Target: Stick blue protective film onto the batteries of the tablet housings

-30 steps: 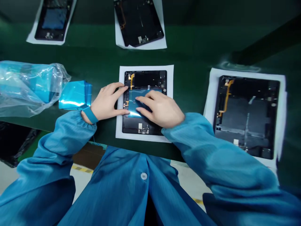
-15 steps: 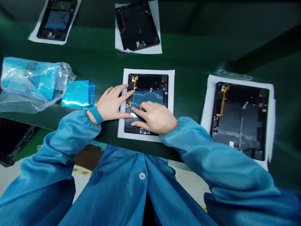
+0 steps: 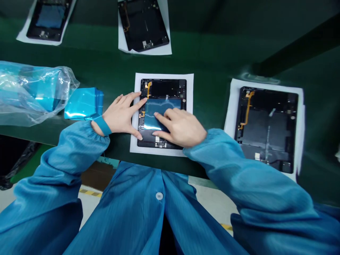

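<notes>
In front of me an opened tablet [image 3: 145, 136] lies on a white sheet [image 3: 190, 85]. A shiny blue film [image 3: 152, 121] covers the middle of its inside. My left hand [image 3: 120, 115] is spread along the tablet's left edge, fingertips and thumb touching the frame. My right hand [image 3: 180, 126] rests over the film's right part; its index finger is stretched onto the film and its thumb lies lower down, while the other fingers are curled. Nothing is held in either hand. The film's lower right part is hidden under my right hand.
A stack of blue films [image 3: 82, 102] sits left of my left hand, beside a clear plastic bag [image 3: 29, 94] with more blue film. Another opened tablet [image 3: 265, 131] lies at right. Two more tablets, one at back centre [image 3: 145, 26], one at back left [image 3: 49, 21], rest on white sheets.
My right index finger has slid rightward and up across the film. My left thumb has moved down along the tablet's edge. The whole view has shifted slightly.
</notes>
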A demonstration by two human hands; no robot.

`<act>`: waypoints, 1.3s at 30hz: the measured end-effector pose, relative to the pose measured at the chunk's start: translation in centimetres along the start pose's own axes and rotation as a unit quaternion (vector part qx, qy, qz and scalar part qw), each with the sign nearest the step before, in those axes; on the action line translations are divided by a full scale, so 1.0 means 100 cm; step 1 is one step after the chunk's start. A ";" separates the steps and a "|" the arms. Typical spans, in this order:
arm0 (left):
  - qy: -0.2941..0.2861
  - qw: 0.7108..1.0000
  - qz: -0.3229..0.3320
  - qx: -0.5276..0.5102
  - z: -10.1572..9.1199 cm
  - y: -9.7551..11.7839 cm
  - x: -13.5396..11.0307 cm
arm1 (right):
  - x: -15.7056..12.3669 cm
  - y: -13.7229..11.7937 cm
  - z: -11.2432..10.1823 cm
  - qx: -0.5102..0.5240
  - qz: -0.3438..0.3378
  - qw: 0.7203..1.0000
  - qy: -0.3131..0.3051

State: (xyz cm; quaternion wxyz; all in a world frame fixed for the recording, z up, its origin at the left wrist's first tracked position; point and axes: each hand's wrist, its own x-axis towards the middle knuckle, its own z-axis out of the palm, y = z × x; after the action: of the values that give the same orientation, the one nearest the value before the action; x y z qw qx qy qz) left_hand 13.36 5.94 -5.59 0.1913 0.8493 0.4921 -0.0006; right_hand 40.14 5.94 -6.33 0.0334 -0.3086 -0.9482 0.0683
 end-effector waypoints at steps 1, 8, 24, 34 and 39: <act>0.002 1.000 0.002 0.001 0.001 0.000 0.000 | -0.003 -0.008 0.001 0.005 -0.021 1.000 -0.002; 0.007 1.000 0.007 0.001 0.002 -0.004 0.000 | -0.008 -0.010 -0.003 0.021 -0.052 0.998 0.008; -0.040 0.998 -0.020 0.055 -0.007 0.005 0.001 | -0.055 0.030 -0.003 -0.007 -0.003 1.000 0.024; -0.010 0.988 -0.071 0.138 -0.057 0.036 0.079 | -0.070 0.030 0.003 0.216 0.166 0.943 0.192; 0.048 0.985 -0.089 0.142 -0.039 0.037 0.145 | -0.059 0.035 0.007 0.254 0.269 0.916 0.154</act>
State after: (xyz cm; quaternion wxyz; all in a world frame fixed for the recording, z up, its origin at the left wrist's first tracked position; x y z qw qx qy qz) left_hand 23.16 17.70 -3.54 0.0446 0.8196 0.5693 -0.0469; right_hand 46.84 5.14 -7.70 0.2369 -0.5402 -0.7629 0.2646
